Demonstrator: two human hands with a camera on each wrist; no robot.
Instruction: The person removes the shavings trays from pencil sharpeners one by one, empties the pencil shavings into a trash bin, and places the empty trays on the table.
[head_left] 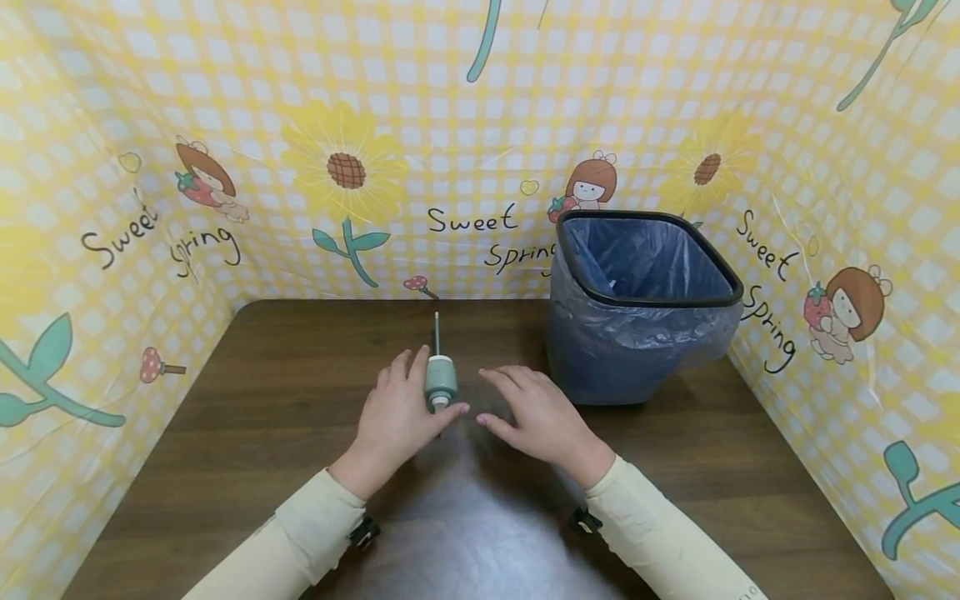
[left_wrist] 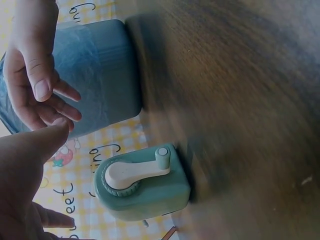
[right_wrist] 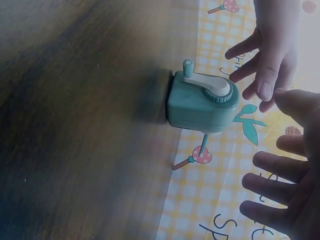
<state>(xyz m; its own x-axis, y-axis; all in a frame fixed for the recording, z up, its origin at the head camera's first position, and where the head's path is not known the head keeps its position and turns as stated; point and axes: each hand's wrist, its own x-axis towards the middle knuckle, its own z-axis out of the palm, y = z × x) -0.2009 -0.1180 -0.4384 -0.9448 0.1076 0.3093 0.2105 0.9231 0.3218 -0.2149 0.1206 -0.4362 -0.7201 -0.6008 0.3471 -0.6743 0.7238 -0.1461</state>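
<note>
A green pencil sharpener [head_left: 441,379] with a white crank [right_wrist: 212,84] stands on the table, its crank side towards me. From its far side sticks a thin green rod [head_left: 437,333], like a pencil. My left hand [head_left: 395,410] is nearest to it, just over its left side, with fingers extended and the thumb reaching across the crank side. A gap shows between those fingers and the sharpener in the right wrist view. To the right, my right hand [head_left: 536,415] hovers apart from the sharpener, fingers loosely spread and holding nothing.
A blue-grey bin [head_left: 637,358] with a black rim and a plastic liner stands right of my right hand. The brown wooden table [head_left: 247,467] is enclosed on its far side and flanks by a yellow checked cloth [head_left: 450,142].
</note>
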